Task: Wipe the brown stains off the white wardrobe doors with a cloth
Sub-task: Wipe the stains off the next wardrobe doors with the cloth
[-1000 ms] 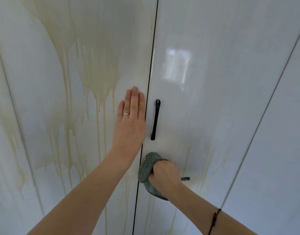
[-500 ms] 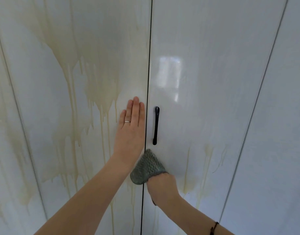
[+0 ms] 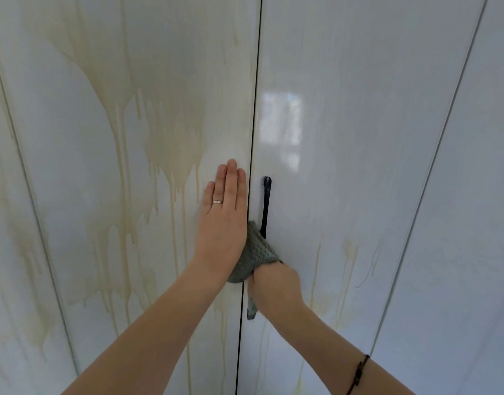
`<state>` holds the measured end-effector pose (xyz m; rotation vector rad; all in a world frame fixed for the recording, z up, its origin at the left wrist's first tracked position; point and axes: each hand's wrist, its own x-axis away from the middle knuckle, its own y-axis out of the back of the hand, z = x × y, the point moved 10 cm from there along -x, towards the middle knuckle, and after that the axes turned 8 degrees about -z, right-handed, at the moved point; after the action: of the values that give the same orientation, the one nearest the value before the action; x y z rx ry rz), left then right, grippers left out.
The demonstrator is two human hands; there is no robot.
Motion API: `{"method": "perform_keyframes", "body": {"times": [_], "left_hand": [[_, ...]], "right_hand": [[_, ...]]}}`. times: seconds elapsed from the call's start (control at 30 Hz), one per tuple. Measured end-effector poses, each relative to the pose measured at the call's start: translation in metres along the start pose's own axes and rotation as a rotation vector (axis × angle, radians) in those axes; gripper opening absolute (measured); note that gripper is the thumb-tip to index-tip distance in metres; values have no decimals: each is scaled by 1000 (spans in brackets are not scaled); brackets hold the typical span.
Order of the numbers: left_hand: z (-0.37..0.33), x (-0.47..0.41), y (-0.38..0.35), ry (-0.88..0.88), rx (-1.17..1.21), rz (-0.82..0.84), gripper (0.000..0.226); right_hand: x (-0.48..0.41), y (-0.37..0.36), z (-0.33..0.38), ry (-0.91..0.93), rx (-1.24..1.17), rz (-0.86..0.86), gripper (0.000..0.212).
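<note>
Two grips: right hand [image 3: 273, 289] bunches grey-green knitted cloth [image 3: 255, 252] at frame centre, under black bar handle [image 3: 265, 206]; left hand [image 3: 222, 223] flat, fingers straight, on left white wardrobe door [image 3: 74, 166]. Nearest brown drip streaks [image 3: 350, 252] run vertical, right of cloth; right hand nearer.

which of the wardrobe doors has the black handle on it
The door just right of the centre gap, where the right hand holds the cloth. Its black handle sits by the gap; the other doors show none.
</note>
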<state>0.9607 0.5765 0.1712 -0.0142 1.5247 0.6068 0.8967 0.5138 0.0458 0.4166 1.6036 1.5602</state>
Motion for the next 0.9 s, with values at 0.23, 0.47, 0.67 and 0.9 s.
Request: {"method": "perform_keyframes", "body": {"times": [0.23,0.47,0.67,0.9], "left_hand": [[2,-1,-2,2,29,-41,67],[1,-1,-1,13,11,-38,63],[0,0,-2,4,32,1,83],[0,0,-3,19,31,-2,73]], "right_hand": [[-30,124,21,69,-118,-556,29],[-13,89,18,87,-110,-418,24],[-45,169,29,57,-96,-603,38],[-19,107,12,14,-120,-435,31]]}}
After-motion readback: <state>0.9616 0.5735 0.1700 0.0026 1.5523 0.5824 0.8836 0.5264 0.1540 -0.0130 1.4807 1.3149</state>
